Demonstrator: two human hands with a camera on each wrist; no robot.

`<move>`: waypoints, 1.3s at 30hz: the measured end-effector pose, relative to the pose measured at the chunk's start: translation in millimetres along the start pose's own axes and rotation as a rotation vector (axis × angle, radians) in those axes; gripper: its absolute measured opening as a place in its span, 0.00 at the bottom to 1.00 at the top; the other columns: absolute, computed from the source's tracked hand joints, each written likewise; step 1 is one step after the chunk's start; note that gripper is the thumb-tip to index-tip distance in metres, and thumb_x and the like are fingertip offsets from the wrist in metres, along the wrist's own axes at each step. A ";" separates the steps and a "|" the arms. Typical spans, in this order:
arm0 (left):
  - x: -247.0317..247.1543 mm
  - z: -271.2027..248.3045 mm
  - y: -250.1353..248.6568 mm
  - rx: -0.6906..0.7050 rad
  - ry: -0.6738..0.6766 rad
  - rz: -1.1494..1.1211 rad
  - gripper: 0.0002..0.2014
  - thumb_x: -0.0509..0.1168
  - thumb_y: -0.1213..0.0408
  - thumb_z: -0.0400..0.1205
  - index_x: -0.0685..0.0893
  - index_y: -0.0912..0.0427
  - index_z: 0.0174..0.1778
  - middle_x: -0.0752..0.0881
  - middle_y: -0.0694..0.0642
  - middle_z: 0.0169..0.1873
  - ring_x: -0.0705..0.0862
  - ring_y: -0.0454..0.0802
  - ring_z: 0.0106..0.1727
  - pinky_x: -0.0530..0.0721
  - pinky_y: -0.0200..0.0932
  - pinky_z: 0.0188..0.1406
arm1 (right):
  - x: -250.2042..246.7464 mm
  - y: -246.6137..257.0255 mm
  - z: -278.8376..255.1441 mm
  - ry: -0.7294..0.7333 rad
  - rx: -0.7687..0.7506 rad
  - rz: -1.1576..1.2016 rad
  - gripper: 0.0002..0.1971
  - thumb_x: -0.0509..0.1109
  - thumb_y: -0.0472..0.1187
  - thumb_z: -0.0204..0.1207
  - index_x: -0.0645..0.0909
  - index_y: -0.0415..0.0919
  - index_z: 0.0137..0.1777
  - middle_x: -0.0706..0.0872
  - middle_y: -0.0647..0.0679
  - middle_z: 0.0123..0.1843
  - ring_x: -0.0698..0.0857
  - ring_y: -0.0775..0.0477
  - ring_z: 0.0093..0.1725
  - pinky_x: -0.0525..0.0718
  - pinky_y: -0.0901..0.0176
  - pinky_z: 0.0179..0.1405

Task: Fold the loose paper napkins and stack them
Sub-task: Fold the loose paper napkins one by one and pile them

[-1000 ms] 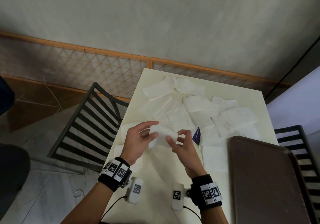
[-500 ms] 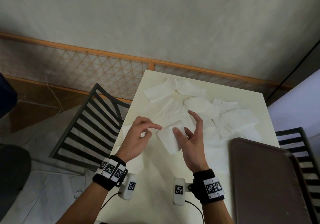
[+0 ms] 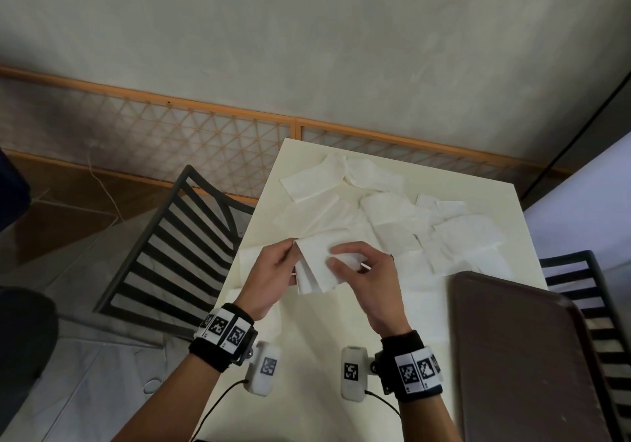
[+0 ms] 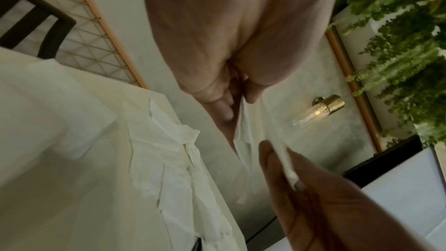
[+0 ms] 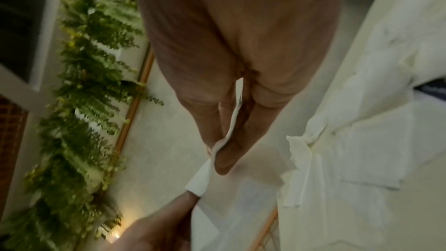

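Observation:
A white paper napkin (image 3: 316,264) hangs in the air above the cream table (image 3: 327,356), held between both hands. My left hand (image 3: 273,271) pinches its left edge; in the left wrist view the napkin (image 4: 243,131) runs from those fingers (image 4: 224,106). My right hand (image 3: 368,271) pinches its right side, thumb and fingers pressed on the napkin (image 5: 229,127) in the right wrist view. Several loose white napkins (image 3: 392,223) lie spread over the far half of the table. More napkins (image 3: 259,318) lie flat under my left wrist.
A dark brown tray (image 3: 522,356) covers the table's near right corner. Black slatted chairs stand at the left (image 3: 174,247) and right (image 3: 587,291) of the table. A lattice fence (image 3: 170,141) and wall run behind it.
The napkin lay on the table under my open right fingers half a second ago; now both hands have taken hold of it and lifted it, its layers fanning downward.

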State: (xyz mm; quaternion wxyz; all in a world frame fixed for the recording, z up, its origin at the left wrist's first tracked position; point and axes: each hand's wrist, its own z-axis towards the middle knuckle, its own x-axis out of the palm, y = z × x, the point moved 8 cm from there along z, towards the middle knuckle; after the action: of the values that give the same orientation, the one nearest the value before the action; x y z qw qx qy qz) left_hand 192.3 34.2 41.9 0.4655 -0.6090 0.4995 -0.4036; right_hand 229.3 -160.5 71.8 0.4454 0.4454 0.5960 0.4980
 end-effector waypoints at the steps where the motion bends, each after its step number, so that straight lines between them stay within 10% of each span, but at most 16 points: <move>1: 2.0 -1.8 1.6 -0.041 0.004 -0.051 0.15 0.57 0.61 0.98 0.90 0.60 0.64 0.95 0.58 0.60 0.93 0.57 0.61 0.93 0.56 0.61 | -1.2 -2.7 0.0 -0.028 0.007 -0.030 0.07 0.87 0.37 0.78 0.95 0.49 0.51 0.97 0.53 0.54 0.92 0.47 0.47 0.91 0.51 0.47; 14: 11.1 -11.5 6.0 -0.109 -0.051 -0.331 0.23 0.50 0.52 0.99 0.88 0.56 0.75 0.92 0.59 0.70 0.89 0.59 0.75 0.79 0.68 0.83 | 22.3 -14.7 -7.3 -0.134 0.032 -0.238 0.12 0.89 0.53 0.73 0.89 0.58 0.49 0.94 0.66 0.50 0.82 0.60 0.33 0.81 0.63 0.41; 18: 12.9 -11.3 0.5 -0.046 -0.035 -0.237 0.31 0.58 0.33 0.92 0.88 0.58 0.71 0.92 0.62 0.66 0.89 0.63 0.72 0.81 0.69 0.80 | 23.8 -11.0 -8.7 -0.147 0.008 -0.270 0.13 0.89 0.53 0.73 0.89 0.59 0.50 0.92 0.69 0.51 0.84 0.61 0.37 0.77 0.71 0.41; 24: 4.0 -9.5 -1.7 0.093 -0.101 0.023 0.30 0.58 0.37 0.91 0.81 0.66 0.58 0.87 0.71 0.53 0.87 0.67 0.55 0.86 0.72 0.68 | 23.7 1.6 -15.3 -0.085 -0.051 -0.352 0.11 0.85 0.55 0.78 0.87 0.59 0.53 0.89 0.62 0.44 0.83 0.61 0.34 0.80 0.67 0.36; 29: 13.0 -13.1 -9.9 0.193 0.043 0.279 0.19 0.58 0.55 0.97 0.70 0.60 0.42 0.69 0.42 0.34 0.68 0.42 0.37 0.71 0.44 0.42 | 10.4 46.0 -13.6 -0.348 -0.469 -0.865 0.12 0.73 0.58 0.89 0.86 0.52 0.62 0.83 0.52 0.61 0.82 0.48 0.58 0.79 0.49 0.55; 34: 19.2 -12.8 -10.4 0.182 0.094 0.335 0.18 0.57 0.55 0.96 0.74 0.63 0.45 0.75 0.47 0.35 0.72 0.45 0.39 0.74 0.50 0.42 | 49.9 32.8 1.2 -0.217 -0.610 -1.119 0.21 0.52 0.54 0.97 0.81 0.50 0.47 0.84 0.54 0.32 0.86 0.43 0.36 0.78 0.42 0.54; 39: 6.5 -18.8 -10.3 0.150 0.054 0.301 0.23 0.62 0.56 0.96 0.67 0.65 0.39 0.66 0.48 0.31 0.66 0.46 0.35 0.68 0.45 0.36 | 49.7 10.0 10.9 -0.217 -0.577 -0.985 0.25 0.50 0.58 0.98 0.75 0.48 0.41 0.79 0.53 0.25 0.77 0.42 0.25 0.80 0.44 0.44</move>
State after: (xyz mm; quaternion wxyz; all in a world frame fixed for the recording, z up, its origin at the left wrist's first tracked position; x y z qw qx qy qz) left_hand 177.9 25.5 56.7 0.5512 -0.4797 0.5659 -0.3819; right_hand 230.6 -108.9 76.1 0.7866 0.0248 0.5241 0.3257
